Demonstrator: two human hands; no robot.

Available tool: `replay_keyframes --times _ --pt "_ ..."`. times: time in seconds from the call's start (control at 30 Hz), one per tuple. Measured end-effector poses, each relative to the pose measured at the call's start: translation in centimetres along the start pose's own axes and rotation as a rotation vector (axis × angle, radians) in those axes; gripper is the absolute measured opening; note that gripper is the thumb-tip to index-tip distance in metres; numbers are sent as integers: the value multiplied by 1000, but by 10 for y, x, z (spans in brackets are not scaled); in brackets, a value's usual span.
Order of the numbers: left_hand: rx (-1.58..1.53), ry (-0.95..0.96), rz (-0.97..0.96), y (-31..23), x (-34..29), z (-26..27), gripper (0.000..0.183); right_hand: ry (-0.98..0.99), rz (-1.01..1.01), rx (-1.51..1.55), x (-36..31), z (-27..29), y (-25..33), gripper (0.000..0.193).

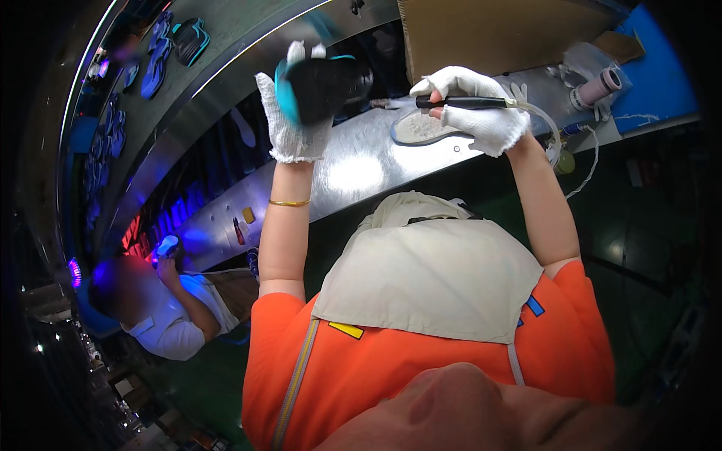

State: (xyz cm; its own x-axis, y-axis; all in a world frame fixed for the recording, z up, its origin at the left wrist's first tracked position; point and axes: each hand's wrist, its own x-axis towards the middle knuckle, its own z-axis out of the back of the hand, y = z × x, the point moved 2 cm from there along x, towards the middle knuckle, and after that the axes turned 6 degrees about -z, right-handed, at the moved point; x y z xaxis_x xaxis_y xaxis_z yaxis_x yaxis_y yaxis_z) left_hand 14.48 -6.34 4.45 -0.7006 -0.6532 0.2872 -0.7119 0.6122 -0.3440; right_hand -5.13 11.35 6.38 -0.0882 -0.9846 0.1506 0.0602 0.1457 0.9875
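Observation:
My left hand (pixel 284 134), in a white knit glove, holds up a black shoe sole (pixel 325 90) with a teal edge; its thumb and two fingertips show around the sole. My right hand (pixel 487 126), also gloved but with bare fingertips showing, grips a black-handled brush (pixel 472 102). A clear hose (pixel 547 120) runs from the handle's rear end. The brush's tip points left and lies close to the held sole; whether they touch I cannot tell. Below the brush, a pale insole-shaped piece with a dark rim (pixel 423 129) lies on the metal worktable (pixel 357 169).
A conveyor (pixel 248 34) carrying blue soles (pixel 156 68) and a black-and-teal sole (pixel 190 41) runs along the far left. A cardboard sheet (pixel 496 37) stands behind the table. At right are a pink spool (pixel 598 89) and a blue surface (pixel 662 64). Another person (pixel 177 323) works at lower left.

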Motion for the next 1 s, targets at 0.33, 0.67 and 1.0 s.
replay_keyframes --times 0.33,0.67,1.0 --pt "40 -239 192 78 -47 20 53 -378 79 111 3 -20 -24 17" --pt "144 -317 135 92 -41 -3 68 -245 164 12 -4 -42 -9 19" --pt "188 -316 64 82 -31 18 79 -213 136 -119 -17 -59 -12 18"
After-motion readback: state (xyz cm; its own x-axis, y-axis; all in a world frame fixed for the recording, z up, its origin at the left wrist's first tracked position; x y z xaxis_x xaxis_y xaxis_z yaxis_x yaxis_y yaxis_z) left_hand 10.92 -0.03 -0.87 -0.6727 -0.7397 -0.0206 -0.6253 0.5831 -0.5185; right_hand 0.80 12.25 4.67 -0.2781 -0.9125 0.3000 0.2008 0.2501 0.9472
